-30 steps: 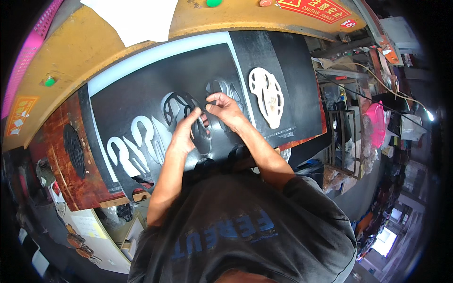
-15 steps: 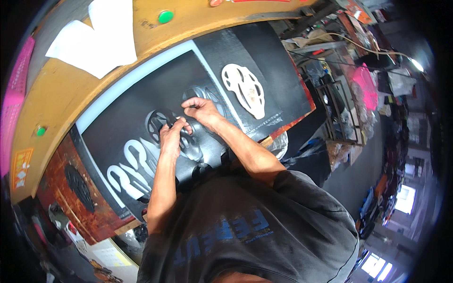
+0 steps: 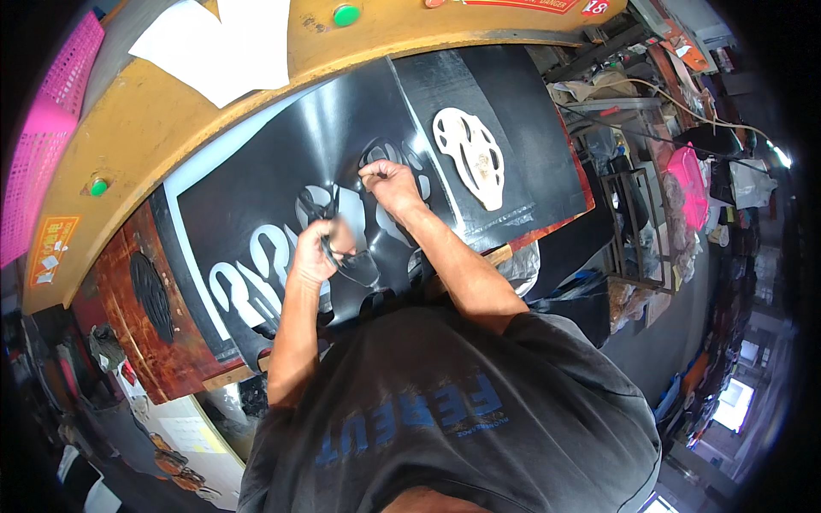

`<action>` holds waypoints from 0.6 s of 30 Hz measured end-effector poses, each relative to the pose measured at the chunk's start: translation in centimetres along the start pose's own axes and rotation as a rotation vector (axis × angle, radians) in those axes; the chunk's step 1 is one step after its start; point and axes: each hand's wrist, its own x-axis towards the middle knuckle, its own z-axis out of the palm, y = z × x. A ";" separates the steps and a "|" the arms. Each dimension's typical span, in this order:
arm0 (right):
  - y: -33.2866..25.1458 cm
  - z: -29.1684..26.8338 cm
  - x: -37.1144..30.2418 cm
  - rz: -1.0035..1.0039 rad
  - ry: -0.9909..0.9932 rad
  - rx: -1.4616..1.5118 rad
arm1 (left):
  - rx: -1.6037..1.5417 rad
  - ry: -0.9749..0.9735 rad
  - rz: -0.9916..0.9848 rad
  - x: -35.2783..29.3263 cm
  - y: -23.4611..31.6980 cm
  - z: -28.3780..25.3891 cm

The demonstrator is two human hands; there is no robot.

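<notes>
A glossy black sheet (image 3: 248,162) lies on the bench, with shaped holes along its near side that show the pale surface beneath. My left hand (image 3: 316,252) is closed round a thin black cut piece (image 3: 318,203) with slots in it, which stands up over a hole in the sheet. To the right, my right hand (image 3: 392,186) pinches at the edge of another cut outline (image 3: 380,154) in the sheet. Its fingertips partly hide what they grip. A cream-coloured cutting die (image 3: 472,158) with several openings lies beyond my right hand, touched by neither hand.
A yellow machine beam (image 3: 137,128) with green buttons spans the far side, with white paper (image 3: 214,51) on it. A stack of black cut pieces (image 3: 152,295) lies on the reddish-brown board at left. A pink basket (image 3: 51,154) stands far left; a cluttered rack (image 3: 637,205) stands at right.
The cut piece by my left hand has come up out of the sheet, and a pale hole shows beneath. My right hand stays near the right cut outline. The whole view has shifted somewhat.
</notes>
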 end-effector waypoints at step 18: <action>0.5 -1.7 -9.1 0.025 -0.005 -0.426 | -0.049 0.152 0.037 -0.6 -1.5 5.8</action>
